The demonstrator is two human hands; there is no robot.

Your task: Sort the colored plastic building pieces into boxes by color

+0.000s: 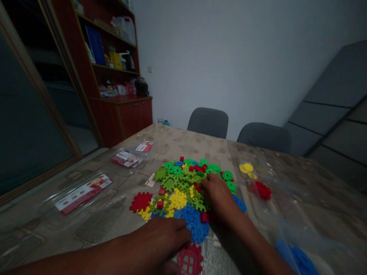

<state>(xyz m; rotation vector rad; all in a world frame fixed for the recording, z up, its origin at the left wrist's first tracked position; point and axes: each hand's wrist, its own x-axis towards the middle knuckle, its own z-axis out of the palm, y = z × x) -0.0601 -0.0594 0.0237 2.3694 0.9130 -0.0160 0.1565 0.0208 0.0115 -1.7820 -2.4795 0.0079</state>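
head view: worn on the head | looks forward, downward over the table (183, 144) toward its far edge and the wall (229, 57) | left hand (169, 233) and right hand (216, 191) close, far-left corner well off

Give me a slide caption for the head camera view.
Left hand and right hand at a pile of colourful toothed pieces on a patterned table.

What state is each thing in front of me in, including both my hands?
Left hand: fingers curled beside the red window piece, grip unclear.
Right hand: fingers bent down into the pile, grip unclear.
Pile of colourful pieces: loosely heaped.
Yellow pieces at right: grouped, apart from the pile.
Long labelled package: lying flat.
Cabinet doors: shut.
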